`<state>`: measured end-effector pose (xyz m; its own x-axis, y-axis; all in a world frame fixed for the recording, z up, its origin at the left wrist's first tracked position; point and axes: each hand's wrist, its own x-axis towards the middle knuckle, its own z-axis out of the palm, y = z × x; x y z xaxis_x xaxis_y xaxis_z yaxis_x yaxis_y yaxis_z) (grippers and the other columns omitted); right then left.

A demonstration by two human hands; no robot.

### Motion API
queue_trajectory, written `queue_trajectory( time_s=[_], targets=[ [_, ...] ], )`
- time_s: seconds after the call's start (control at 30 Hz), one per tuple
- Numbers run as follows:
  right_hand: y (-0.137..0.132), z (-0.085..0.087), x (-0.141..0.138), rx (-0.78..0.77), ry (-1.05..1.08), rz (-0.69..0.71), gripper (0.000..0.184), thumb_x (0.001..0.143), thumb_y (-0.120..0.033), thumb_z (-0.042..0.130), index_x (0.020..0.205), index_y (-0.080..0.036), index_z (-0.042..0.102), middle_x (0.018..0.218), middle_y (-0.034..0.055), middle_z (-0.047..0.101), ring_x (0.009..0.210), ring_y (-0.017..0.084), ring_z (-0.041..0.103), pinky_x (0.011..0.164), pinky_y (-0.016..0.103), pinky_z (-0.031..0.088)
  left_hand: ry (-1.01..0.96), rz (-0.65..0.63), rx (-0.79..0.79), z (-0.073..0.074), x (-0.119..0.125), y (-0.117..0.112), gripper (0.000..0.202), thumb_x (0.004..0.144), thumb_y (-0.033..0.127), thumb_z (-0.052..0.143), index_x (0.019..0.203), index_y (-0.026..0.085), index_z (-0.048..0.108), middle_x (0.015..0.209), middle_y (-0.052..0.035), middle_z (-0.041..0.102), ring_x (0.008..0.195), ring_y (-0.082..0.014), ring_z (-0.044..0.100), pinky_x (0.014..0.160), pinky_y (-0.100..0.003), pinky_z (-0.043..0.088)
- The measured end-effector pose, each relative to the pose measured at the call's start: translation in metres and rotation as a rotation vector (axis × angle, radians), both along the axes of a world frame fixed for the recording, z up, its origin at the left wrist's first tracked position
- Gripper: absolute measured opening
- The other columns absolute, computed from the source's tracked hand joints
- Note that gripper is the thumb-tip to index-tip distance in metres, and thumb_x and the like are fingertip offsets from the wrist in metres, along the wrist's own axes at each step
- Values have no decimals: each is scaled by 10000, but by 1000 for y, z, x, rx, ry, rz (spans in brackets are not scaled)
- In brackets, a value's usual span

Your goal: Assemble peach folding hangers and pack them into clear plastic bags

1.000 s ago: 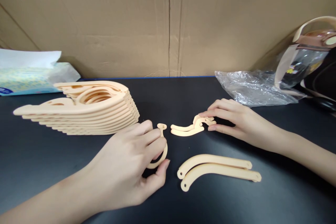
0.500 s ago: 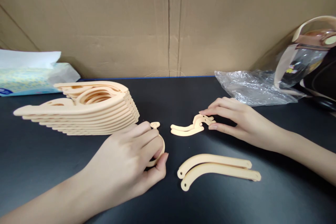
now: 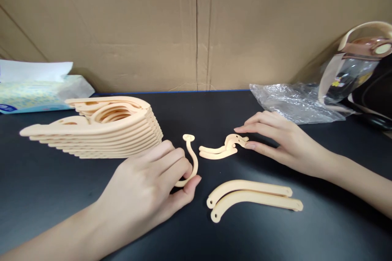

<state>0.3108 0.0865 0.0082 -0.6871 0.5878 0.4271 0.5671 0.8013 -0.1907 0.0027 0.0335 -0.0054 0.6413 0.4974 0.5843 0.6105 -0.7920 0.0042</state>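
Note:
My left hand (image 3: 159,179) is closed around a cream plastic hook (image 3: 194,159). The hook's curve shows beyond the fingers, with its small flat end pointing up and away; the rest is hidden by my hand. On the far side of the black table, my right hand (image 3: 269,138) rests with thumb and fingers apart around the end of a small pair of curved cream pieces (image 3: 219,153). The thumb tip is at their right end; I cannot tell if it touches. Nearer me lie two longer curved hanger arms (image 3: 254,195), side by side, with holes at their ends.
A stack of cream plastic hangers (image 3: 128,130) stands left of my left hand. Behind it is a tissue pack (image 3: 39,89). A clear plastic bag (image 3: 288,102) and a handled bottle (image 3: 352,65) are at the back right. A cardboard wall (image 3: 137,28) closes off the back.
The hook has turned in my left hand, so more of its curve and its flat end show. My right hand's fingertips have shifted slightly; the small pieces stay put.

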Motion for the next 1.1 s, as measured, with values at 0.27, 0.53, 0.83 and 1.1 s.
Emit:
queue_trajectory(
  time_s=[0.27, 0.53, 0.83, 1.1],
  targets=[
    [-27, 8, -15, 330, -68, 57, 203, 1051, -210, 557, 1152, -249, 728, 1187, 92, 757, 1021, 235, 689, 850, 396, 509, -16, -132, 43, 6, -1, -5, 156, 1033, 156, 594, 887, 188, 548, 763, 14, 613, 698, -155, 499, 647, -296, 405],
    [-41, 10, -30, 573, -260, 216, 416, 1112, -126, 336, 1245, -174, 727, 1400, 12, 721, 1302, 169, 606, 1087, 344, 466, 2, -271, -24, 6, -1, -5, 213, 1099, 249, 514, 918, 175, 598, 782, 14, 649, 687, -157, 533, 660, -306, 422],
    [-46, 14, -32, 585, -250, 241, 450, 1095, -95, 323, 1215, -124, 756, 1326, 20, 763, 1244, 150, 638, 1062, 298, 500, 22, -315, -63, 7, 2, -4, 247, 1116, 254, 471, 936, 162, 613, 788, 17, 663, 742, -155, 568, 708, -300, 457],
    [-40, 3, -11, 589, -96, 206, 426, 1102, -93, 335, 1080, -175, 753, 1093, 55, 809, 1054, 178, 685, 796, 325, 513, 32, -292, -26, 9, 0, -3, 157, 1107, 189, 492, 1181, 125, 615, 1043, -28, 745, 940, -148, 653, 889, -266, 486]
  ],
)
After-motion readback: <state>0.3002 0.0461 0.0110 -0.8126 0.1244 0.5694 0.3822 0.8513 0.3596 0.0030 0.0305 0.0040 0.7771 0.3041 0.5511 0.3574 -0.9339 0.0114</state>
